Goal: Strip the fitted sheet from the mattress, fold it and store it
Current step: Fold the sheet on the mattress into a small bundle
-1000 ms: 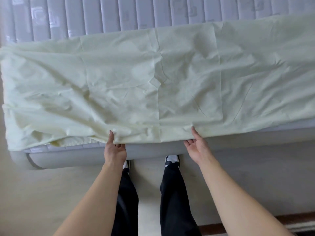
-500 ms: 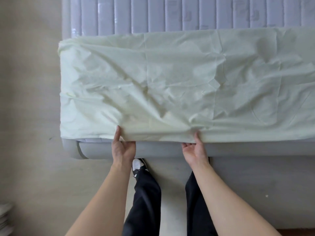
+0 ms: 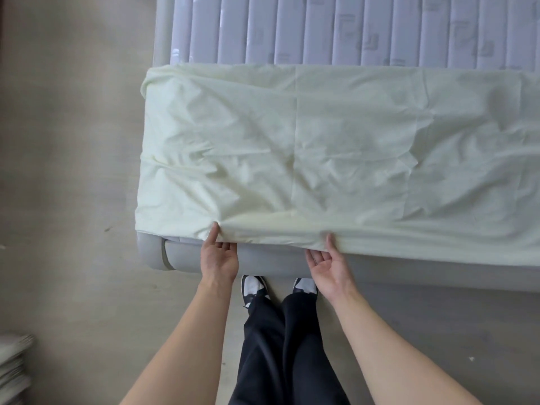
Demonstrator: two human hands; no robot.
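While the pale yellow-green fitted sheet (image 3: pixel 321 147) lies folded and wrinkled across the near part of the grey quilted mattress (image 3: pixel 321 27), both hands grip its near edge. Left hand (image 3: pixel 219 258) has its thumb on top and fingers curled beneath the hem near the mattress corner; right hand (image 3: pixel 328 263) pinches the same hem further along, above the black-and-white shoes (image 3: pixel 254 287).
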